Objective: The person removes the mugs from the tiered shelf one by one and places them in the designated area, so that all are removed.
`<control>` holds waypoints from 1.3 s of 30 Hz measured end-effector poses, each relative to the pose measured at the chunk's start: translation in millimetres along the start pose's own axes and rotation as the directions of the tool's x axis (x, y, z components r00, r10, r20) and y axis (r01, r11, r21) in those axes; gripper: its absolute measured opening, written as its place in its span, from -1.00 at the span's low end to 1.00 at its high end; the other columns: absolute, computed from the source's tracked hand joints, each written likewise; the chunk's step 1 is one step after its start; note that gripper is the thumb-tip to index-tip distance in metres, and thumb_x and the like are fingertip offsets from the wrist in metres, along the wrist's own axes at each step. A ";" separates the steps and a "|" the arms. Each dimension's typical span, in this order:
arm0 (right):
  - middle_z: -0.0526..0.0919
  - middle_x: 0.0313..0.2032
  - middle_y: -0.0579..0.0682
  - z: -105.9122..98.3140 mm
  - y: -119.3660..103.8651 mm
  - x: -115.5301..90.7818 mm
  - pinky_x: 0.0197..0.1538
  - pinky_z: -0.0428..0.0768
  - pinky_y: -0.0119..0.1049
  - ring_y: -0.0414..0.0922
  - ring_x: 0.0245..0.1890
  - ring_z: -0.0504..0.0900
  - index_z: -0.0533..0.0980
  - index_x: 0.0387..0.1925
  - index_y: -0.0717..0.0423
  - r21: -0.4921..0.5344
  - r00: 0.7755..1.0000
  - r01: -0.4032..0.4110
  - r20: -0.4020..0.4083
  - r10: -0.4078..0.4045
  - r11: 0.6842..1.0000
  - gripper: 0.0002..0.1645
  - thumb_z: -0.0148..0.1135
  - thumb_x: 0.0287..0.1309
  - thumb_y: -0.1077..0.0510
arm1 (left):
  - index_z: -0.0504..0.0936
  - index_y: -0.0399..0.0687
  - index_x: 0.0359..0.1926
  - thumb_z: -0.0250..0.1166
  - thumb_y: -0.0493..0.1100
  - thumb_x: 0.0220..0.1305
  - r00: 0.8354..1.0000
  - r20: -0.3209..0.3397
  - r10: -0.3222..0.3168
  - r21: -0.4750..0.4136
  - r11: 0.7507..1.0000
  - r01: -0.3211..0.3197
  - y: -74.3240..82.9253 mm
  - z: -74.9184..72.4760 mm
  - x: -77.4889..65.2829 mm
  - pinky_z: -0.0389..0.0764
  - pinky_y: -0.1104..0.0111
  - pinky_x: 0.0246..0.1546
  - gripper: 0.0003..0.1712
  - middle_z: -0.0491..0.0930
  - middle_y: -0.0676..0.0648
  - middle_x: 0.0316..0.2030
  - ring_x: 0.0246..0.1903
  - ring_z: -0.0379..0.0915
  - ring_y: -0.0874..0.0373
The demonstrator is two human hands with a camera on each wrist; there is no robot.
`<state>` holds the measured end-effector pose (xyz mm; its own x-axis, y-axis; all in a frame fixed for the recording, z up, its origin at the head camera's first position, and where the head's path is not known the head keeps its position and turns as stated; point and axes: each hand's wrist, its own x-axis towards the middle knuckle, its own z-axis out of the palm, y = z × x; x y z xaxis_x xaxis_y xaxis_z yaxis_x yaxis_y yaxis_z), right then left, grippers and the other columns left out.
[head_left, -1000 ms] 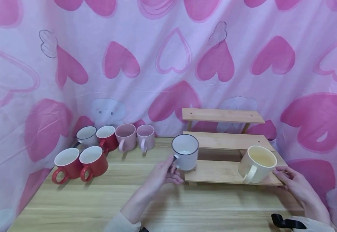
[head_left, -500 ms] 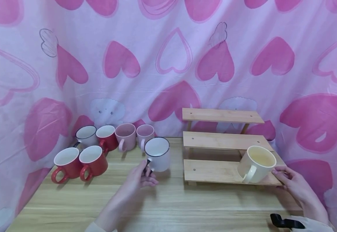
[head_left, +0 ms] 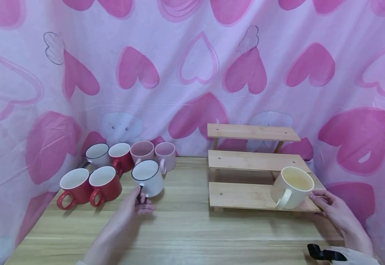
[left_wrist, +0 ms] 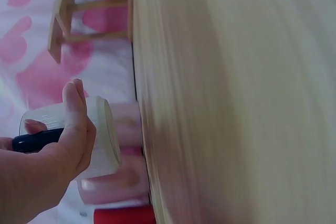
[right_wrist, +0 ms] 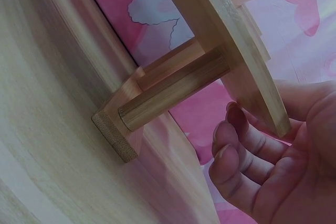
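My left hand (head_left: 129,208) pinches the black handle (left_wrist: 37,140) of a white enamel-style mug (head_left: 152,184) with a dark rim. That mug is upright above the left part of the table, just in front of the pink mugs. At the far right, my right hand (head_left: 339,211) holds the right end of the three-tier wooden shelf (head_left: 238,195); in the right wrist view its fingers (right_wrist: 226,163) curl under the board's edge, with the thumb on the other side. A cream mug (head_left: 293,187) stands on the lowest tier, close to that hand, its handle facing front.
Two red mugs (head_left: 106,186) stand at the left front. Behind them, a row holds another white mug (head_left: 98,156) with a dark rim, a red mug (head_left: 124,162) and two pink mugs (head_left: 167,156). A heart-print curtain (head_left: 195,103) hangs behind the wooden table (head_left: 192,235).
My left hand has carried the white mug leftward, from beside the shelf's lowest tier to in front of the pink mugs. My right hand has stayed at the shelf's end.
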<state>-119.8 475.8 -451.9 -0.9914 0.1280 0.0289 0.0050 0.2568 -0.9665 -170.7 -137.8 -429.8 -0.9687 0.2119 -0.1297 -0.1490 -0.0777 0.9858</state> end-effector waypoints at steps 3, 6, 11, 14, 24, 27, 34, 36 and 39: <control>0.62 -0.24 -0.38 -0.1 -1.5 -0.5 -0.32 0.66 -0.28 -0.43 -0.24 0.54 0.56 -0.16 -0.22 -0.001 1.000 -0.007 -0.004 0.007 1.000 -0.79 0.12 0.39 0.20 | 0.25 -0.25 -0.22 -0.22 0.21 0.55 1.000 -0.002 -0.014 0.009 1.000 0.014 -0.5 -11.9 -0.5 0.61 0.15 -0.05 -0.44 0.39 -0.24 -0.22 -0.16 0.57 -0.13; 0.60 -0.25 -0.40 0.5 -2.7 -0.9 -0.31 0.66 -0.28 -0.44 -0.24 0.52 0.56 -0.16 -0.22 -0.006 1.000 -0.024 -0.005 0.024 1.000 -0.81 0.13 0.39 0.19 | 0.24 -0.24 -0.24 -0.21 0.20 0.54 0.998 -0.036 -0.047 -0.003 0.999 0.047 2.6 -18.7 -2.2 0.62 0.15 -0.06 -0.46 0.37 -0.23 -0.24 -0.18 0.59 -0.14; 0.58 -0.26 -0.42 2.9 -4.0 -1.3 -0.27 0.66 -0.28 -0.45 -0.24 0.50 0.55 -0.15 -0.22 -0.055 0.998 -0.065 -0.015 0.064 0.996 -0.86 0.14 0.39 0.13 | 0.24 -0.27 -0.29 -0.27 0.05 0.59 0.997 -0.049 -0.057 0.038 0.998 0.059 6.6 -30.3 -7.4 0.63 0.11 -0.10 -0.53 0.39 -0.24 -0.29 -0.24 0.62 -0.16; 0.57 -0.27 -0.43 3.9 -4.5 -1.9 -0.27 0.67 -0.27 -0.45 -0.25 0.50 0.55 -0.15 -0.24 -0.080 0.996 -0.083 -0.021 0.082 0.993 -0.88 0.15 0.39 0.09 | 0.23 -0.30 -0.28 -0.32 0.00 0.60 0.996 -0.052 -0.066 0.070 0.995 0.070 8.6 -35.4 -11.1 0.63 0.11 -0.09 -0.54 0.39 -0.26 -0.27 -0.23 0.63 -0.15; 0.58 -0.30 -0.38 2.5 -6.5 -2.1 -0.32 0.65 -0.29 -0.41 -0.28 0.50 0.54 -0.19 -0.33 -0.109 0.998 -0.057 -0.044 0.053 0.992 -0.81 0.14 0.39 0.12 | 0.22 -0.31 -0.26 -0.37 -0.06 0.61 0.981 -0.134 -0.143 0.013 0.989 0.146 6.2 -42.2 -14.6 0.61 0.16 -0.04 -0.58 0.31 -0.27 -0.21 -0.18 0.60 -0.11; 0.57 -0.28 -0.42 2.0 -6.2 -2.4 -0.32 0.66 -0.28 -0.43 -0.27 0.50 0.55 -0.18 -0.30 -0.097 0.998 -0.051 -0.039 0.048 0.994 -0.82 0.14 0.39 0.13 | 0.22 -0.29 -0.27 -0.37 -0.06 0.60 0.977 -0.141 -0.161 -0.016 0.987 0.160 4.1 -43.9 -13.7 0.61 0.17 -0.04 -0.58 0.28 -0.27 -0.19 -0.18 0.60 -0.11; 0.60 -0.27 -0.41 1.3 -5.3 -1.5 -0.34 0.65 -0.27 -0.41 -0.28 0.52 0.56 -0.18 -0.26 -0.067 0.999 -0.038 -0.036 0.036 0.997 -0.82 0.14 0.39 0.15 | 0.22 -0.26 -0.27 -0.33 -0.03 0.60 0.971 -0.145 -0.187 -0.086 0.981 0.176 1.9 -48.8 -11.9 0.62 0.21 -0.07 -0.59 0.28 -0.25 -0.17 -0.19 0.58 -0.10; 0.60 -0.27 -0.41 1.4 -5.1 -1.0 -0.33 0.66 -0.27 -0.41 -0.27 0.52 0.56 -0.18 -0.26 -0.063 0.999 -0.043 -0.032 0.041 0.997 -0.82 0.14 0.39 0.15 | 0.22 -0.25 -0.26 -0.32 -0.03 0.60 0.971 -0.146 -0.191 -0.098 0.979 0.178 1.8 -50.2 -12.1 0.62 0.22 -0.07 -0.60 0.29 -0.25 -0.16 -0.18 0.58 -0.10; 0.60 -0.27 -0.41 1.6 -5.0 -0.7 -0.33 0.65 -0.28 -0.40 -0.27 0.52 0.56 -0.17 -0.25 -0.060 0.999 -0.047 -0.030 0.045 0.997 -0.82 0.14 0.39 0.15 | 0.23 -0.24 -0.26 -0.31 -0.04 0.59 0.970 -0.149 -0.193 -0.110 0.978 0.178 2.3 -51.4 -12.2 0.61 0.22 -0.06 -0.62 0.29 -0.25 -0.15 -0.17 0.58 -0.10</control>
<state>-119.3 472.9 -447.5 -0.9858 0.1678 -0.0076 0.0597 0.3077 -0.9496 -169.4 -190.6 -431.5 -0.9403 0.0754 -0.3320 -0.3398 -0.1456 0.9292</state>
